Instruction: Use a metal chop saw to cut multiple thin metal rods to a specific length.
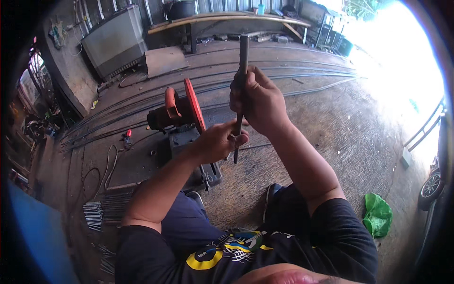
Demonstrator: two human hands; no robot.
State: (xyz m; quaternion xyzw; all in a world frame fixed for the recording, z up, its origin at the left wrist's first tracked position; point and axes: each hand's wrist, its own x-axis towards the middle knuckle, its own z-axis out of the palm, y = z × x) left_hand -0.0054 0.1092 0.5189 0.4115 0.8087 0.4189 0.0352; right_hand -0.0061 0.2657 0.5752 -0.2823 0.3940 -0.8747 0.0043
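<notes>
Right hand point(257, 97) closed round the upper part of one metal rod point(244, 52); left hand point(217, 141) closed on it lower down, fingers curled. Rod nearly upright, slightly tilted, before the body; both ends project past the grips. Left side tighter: one red-and-black cut-off saw point(195, 105) near the left hand. More room rightward: rough concrete floor point(340, 128) from right forearm to one green bag point(377, 217). Short rods point(93, 215) at left, overlapping, count unreadable. Farther: several long bars point(331, 73), then one bench point(227, 18).
</notes>
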